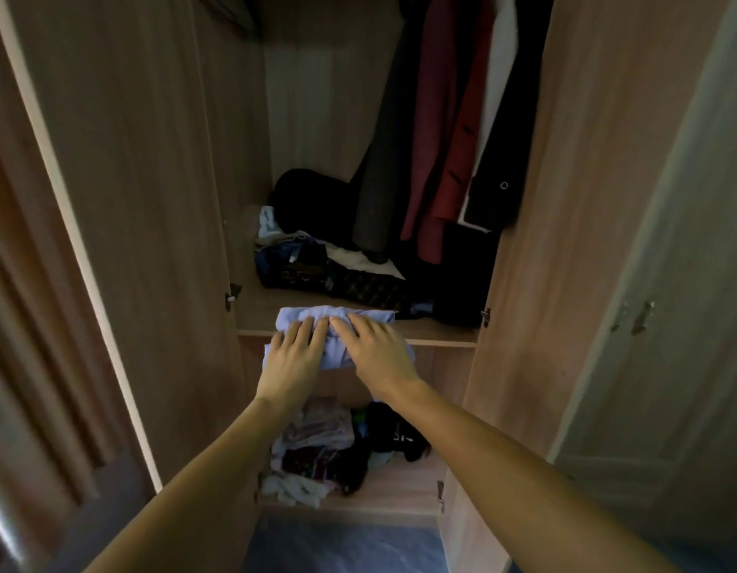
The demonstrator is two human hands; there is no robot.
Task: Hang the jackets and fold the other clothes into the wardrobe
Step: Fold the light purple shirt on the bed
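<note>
While both my hands are lying flat on the folded blue garment (pixel 337 322), it is sitting at the front of the shelf (pixel 445 339) in the wardrobe (pixel 309 117), with its near part hanging over the shelf's front edge. My left hand (pixel 294 357) is pressing on the garment's left half, fingers straight and side by side, gripping nothing. My right hand (pixel 379 353) is pressing on the right half in the same way, fingers stretched out and not curling round the cloth. The two sets of fingertips are nearly meeting over the middle of the garment.

Farther back on the shelf, a heap of dark and white clothes (pixel 317 258) is lying loose, apart from the blue garment. Above the shelf's right side, a grey coat (pixel 383 159), a red coat (pixel 449 138) and a black jacket (pixel 511 159) are hanging side by side, their hems reaching down to the heap. Below the shelf, under my wrists, more mixed clothes (pixel 325 452) are lying in a jumble on a lower board (pixel 399 485).
</note>
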